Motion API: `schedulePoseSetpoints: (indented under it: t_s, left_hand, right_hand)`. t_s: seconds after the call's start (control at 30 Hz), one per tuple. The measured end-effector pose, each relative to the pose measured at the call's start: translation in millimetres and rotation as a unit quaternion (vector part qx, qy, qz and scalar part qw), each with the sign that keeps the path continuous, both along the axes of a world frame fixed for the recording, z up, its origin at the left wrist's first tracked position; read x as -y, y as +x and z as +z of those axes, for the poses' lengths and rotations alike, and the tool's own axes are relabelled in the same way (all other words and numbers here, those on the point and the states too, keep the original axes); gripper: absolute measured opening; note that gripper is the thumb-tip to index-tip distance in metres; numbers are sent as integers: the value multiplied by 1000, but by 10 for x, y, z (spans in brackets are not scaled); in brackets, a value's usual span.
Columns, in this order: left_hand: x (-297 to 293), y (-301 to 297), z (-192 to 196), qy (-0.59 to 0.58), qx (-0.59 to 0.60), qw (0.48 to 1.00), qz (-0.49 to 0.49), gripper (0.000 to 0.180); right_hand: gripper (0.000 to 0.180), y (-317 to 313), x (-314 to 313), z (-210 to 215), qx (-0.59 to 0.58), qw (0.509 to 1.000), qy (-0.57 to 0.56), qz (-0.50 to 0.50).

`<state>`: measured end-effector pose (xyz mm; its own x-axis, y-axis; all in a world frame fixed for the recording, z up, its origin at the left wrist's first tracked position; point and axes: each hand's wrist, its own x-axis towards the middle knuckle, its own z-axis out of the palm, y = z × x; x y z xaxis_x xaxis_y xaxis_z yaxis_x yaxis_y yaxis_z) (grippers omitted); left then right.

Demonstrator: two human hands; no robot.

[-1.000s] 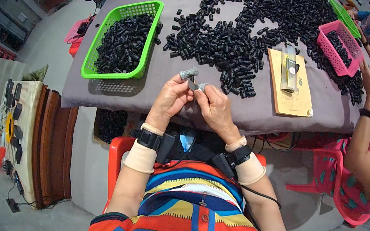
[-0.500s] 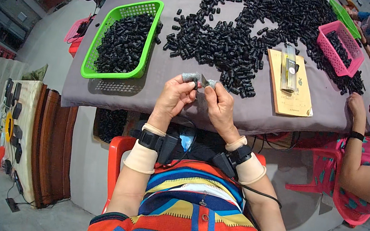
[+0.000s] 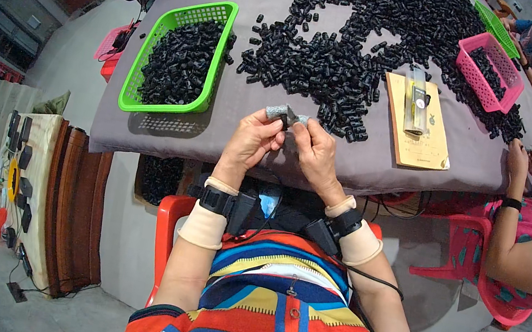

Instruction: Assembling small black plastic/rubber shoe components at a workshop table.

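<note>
My left hand (image 3: 253,137) pinches a small black plastic piece (image 3: 282,121) between thumb and index finger. A speckled grey wrap (image 3: 276,111) covers that index fingertip. Close beside it, my right hand (image 3: 316,152) is closed on a small dark pointed blade (image 3: 292,115), whose tip stands up between the two hands. Another grey wrap shows at the right fingertips, and the blade's lower end is hidden in them. Both hands are held above the table's near edge, in front of a large heap of short black cylindrical pieces (image 3: 311,64).
At left stands a green basket (image 3: 129,76) of black pieces. To the right lie a tan notebook (image 3: 423,153) and a clear plastic case (image 3: 417,110). Beyond is a pink basket (image 3: 513,95). A co-worker's hands (image 3: 523,163) are at the right table edge; other people sit farther off.
The black piece and blade have shifted slightly against each other between my fingers; a reddish spot there no longer shows. The co-worker's hands on the right have come closer together.
</note>
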<state>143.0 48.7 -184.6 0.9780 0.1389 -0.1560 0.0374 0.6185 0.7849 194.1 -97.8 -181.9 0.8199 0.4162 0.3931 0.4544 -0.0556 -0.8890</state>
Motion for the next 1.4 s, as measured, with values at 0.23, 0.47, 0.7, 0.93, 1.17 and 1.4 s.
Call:
schedulePoseSetpoints:
  t_s: [0.23,0.47,0.7,0.93,1.17,1.4]
  left_hand:
    - [-52,9,-57,-52,8,999,-1,20]
    - [-52,-25,-16,-83,-3,996,15,18]
    - [-63,-39,-14,-78,-9,997,9,21]
    - [-117,-15,-94,-89,14,996,-20,25]
    - [-78,-42,-14,-66,8,998,-1,23]
    - [-573,-208,769,194,0,959,204,25]
  right_hand:
    - [27,49,1,-58,-39,999,-2,-6]
    - [21,-28,-25,14,103,994,-28,11]
    - [18,-52,-21,26,136,988,-67,10]
    - [18,-39,-38,28,157,985,-67,-6]
    - [20,-39,-40,22,139,989,-41,-25]
    - [29,19,24,22,-39,999,21,-15]
